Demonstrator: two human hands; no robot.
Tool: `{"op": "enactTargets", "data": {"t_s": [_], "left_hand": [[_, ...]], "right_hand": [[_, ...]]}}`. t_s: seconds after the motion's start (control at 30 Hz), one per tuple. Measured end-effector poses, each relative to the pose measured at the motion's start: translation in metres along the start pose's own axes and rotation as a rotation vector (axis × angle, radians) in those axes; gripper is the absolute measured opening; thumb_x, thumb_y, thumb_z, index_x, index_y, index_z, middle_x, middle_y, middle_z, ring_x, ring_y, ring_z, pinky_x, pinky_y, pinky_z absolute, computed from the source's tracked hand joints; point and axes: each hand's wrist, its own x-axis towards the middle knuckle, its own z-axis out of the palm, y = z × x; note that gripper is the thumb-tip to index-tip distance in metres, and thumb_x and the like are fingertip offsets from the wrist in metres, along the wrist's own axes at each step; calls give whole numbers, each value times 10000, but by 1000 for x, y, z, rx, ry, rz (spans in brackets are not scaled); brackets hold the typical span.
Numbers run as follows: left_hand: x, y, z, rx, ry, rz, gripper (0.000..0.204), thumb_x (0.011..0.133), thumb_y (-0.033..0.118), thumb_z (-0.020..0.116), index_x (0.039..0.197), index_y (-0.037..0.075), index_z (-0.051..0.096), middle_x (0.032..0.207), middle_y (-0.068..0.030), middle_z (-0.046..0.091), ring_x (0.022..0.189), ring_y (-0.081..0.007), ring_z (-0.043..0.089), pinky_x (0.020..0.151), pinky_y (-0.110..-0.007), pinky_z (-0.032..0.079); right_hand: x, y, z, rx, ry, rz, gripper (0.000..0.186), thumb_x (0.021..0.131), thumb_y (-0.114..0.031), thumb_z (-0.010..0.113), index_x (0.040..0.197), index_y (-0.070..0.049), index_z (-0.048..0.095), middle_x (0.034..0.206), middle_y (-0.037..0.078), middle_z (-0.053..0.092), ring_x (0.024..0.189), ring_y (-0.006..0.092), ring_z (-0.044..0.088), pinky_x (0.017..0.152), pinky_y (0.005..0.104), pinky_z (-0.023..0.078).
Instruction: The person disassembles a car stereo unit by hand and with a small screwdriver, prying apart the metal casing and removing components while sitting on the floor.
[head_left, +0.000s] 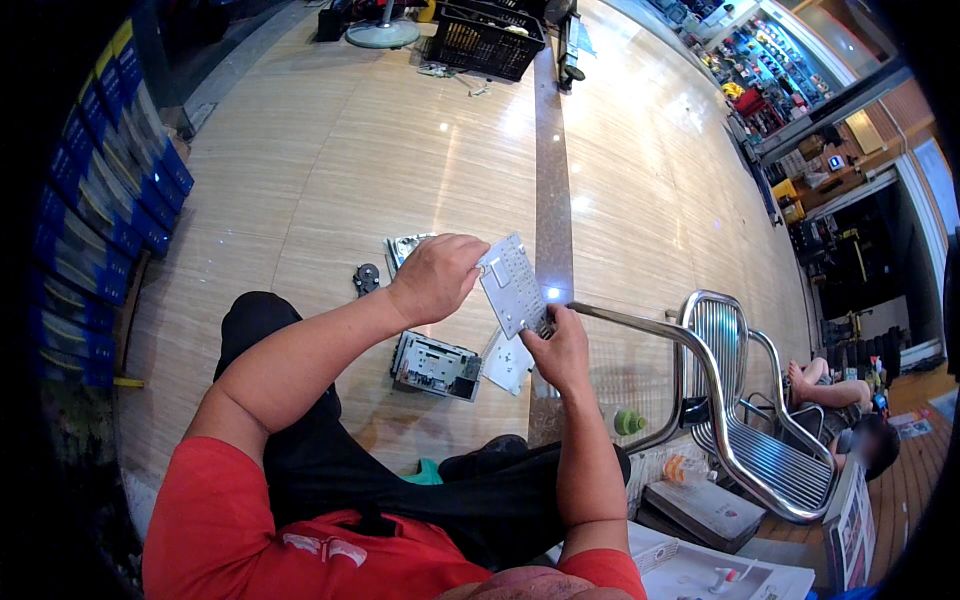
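Note:
A flat silver metal plate (514,287), dotted with small holes and raised tabs, is held up over the floor between both my hands. My left hand (437,277) pinches its upper left edge. Closed on the lower right corner is my right hand (559,347), where some dark part shows at the fingers. Below, an opened metal device chassis (436,366) sits on the floor, beside a pale flat panel (508,361). Behind my left hand lie a silver metal part (408,247), partly hidden, and a small black part (367,279) with round shapes.
A chrome bench (700,370) stands close on the right, near a green-capped bottle (629,422) and a grey box (705,513). A black crate (487,40) and a fan base (382,34) are far ahead. Blue boxes (110,190) line the left. Another person (845,400) is at far right.

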Motion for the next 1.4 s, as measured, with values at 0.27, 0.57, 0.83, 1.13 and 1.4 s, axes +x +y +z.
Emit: {"op": "enactTargets", "data": {"t_s": [0.27,0.57,0.83,1.13,1.4], "left_hand": [[0,1,-1,-4,4,-1,325,875,58,669,1183,-38,628,1135,-219,683,1078,-390,646,950,-464,513],[-1,1,-1,-36,-35,-29,336,908,76,650,1220,-45,621,1177,-235,676,1116,-395,640,991,-464,501],[-1,2,0,-56,-38,-23,331,932,95,635,1228,-52,617,1165,-245,677,1102,-402,642,979,-460,505],[-1,1,-1,-98,-80,-16,393,964,124,611,1300,-77,576,1157,-267,663,1082,-411,637,957,-459,505],[-1,0,0,-127,-108,-44,429,973,135,598,1347,-70,554,1190,-265,656,1103,-403,633,962,-452,503]], "right_hand": [[0,3,2,21,-23,-8,503,775,-259,804,1165,16,644,1105,217,643,1029,381,632,900,446,518],[-1,1,0,-32,15,-14,493,779,-247,794,1168,16,644,1114,219,637,1031,387,629,909,447,517],[-2,-3,-3,-34,13,7,499,785,-245,786,1185,9,632,1131,221,630,1043,398,625,914,455,516],[-2,-1,-4,-61,12,24,528,796,-250,771,1230,0,604,1175,224,613,1085,408,616,931,468,513],[-4,-5,-5,-42,70,5,471,765,-174,768,1172,25,638,1093,214,634,1027,377,631,905,443,514]]}}
